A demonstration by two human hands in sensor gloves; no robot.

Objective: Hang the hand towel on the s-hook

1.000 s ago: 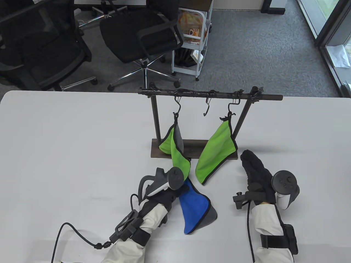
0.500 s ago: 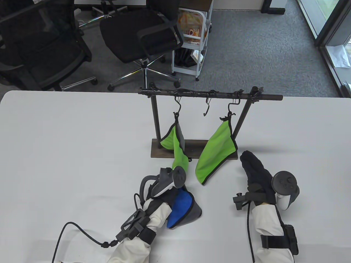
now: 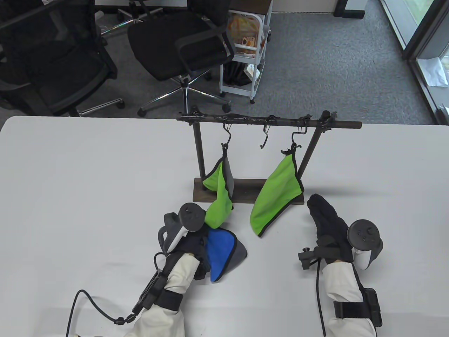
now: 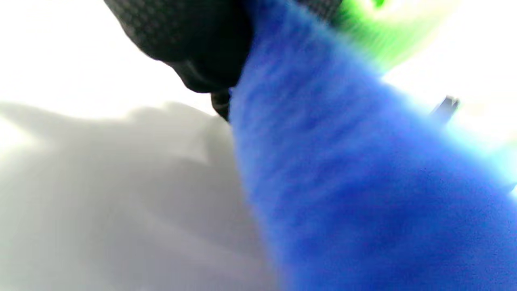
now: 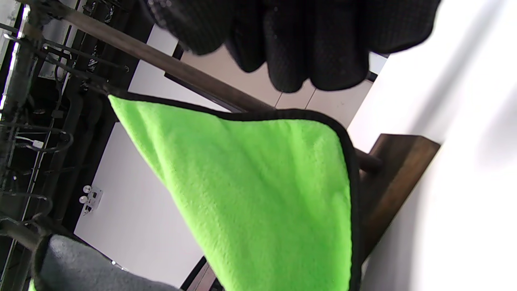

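My left hand point(image 3: 196, 242) grips a blue and grey hand towel point(image 3: 221, 251) at the table's front middle; the towel fills the left wrist view point(image 4: 363, 182), blurred. A dark rack point(image 3: 270, 121) stands behind it with three s-hooks. The left hook point(image 3: 228, 135) holds a green and grey towel point(image 3: 219, 189), whose lower end lies by my left hand. The middle hook point(image 3: 265, 137) is bare. The right hook point(image 3: 296, 135) holds a green towel point(image 3: 277, 196), also in the right wrist view point(image 5: 258, 194). My right hand point(image 3: 324, 216) rests flat on the table, empty, right of the rack base.
The rack's wooden base point(image 3: 245, 186) sits on the white table point(image 3: 87, 193). Office chairs point(image 3: 179, 45) and a white cart point(image 3: 247, 49) stand on the carpet beyond the far edge. A cable point(image 3: 91, 305) trails from my left wrist.
My left hand has pulled the blue towel left and bunched it up, its tracker turning upward. The left green towel's lower end shifted left with it. My right hand has not moved.
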